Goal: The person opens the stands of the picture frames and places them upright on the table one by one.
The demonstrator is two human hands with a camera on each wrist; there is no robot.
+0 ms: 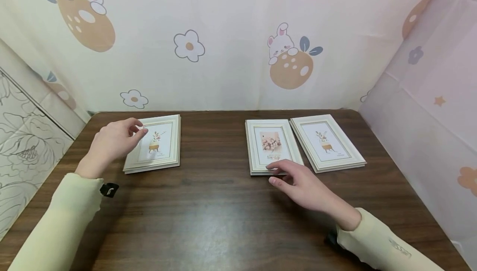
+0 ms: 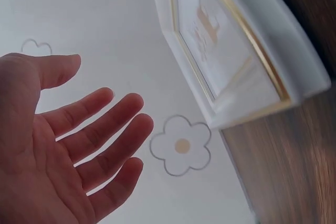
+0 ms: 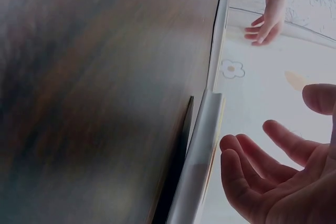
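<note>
A white picture frame point(image 1: 158, 145) with a potted-plant print lies on the left of the table. My left hand point(image 1: 115, 140) hovers over its left side, fingers loosely bent and holding nothing; in the left wrist view the frame's gold inner trim point(image 2: 257, 40) shows beyond the spread fingertips. Right of centre lies a second white frame point(image 1: 270, 142) with a pink flower print. Above its front right corner is my right hand point(image 1: 303, 184), empty, thumb and fingers apart. Beside that lies a third white frame point(image 1: 326, 142), angled, bearing another potted-plant print.
The brown wooden table point(image 1: 212, 209) runs back to a cream curtain point(image 1: 231, 72) printed with rabbits and flowers. More printed cloth point(image 1: 428, 118) hangs along the right side. A line-drawn floral panel point(image 1: 26, 151) stands at the left.
</note>
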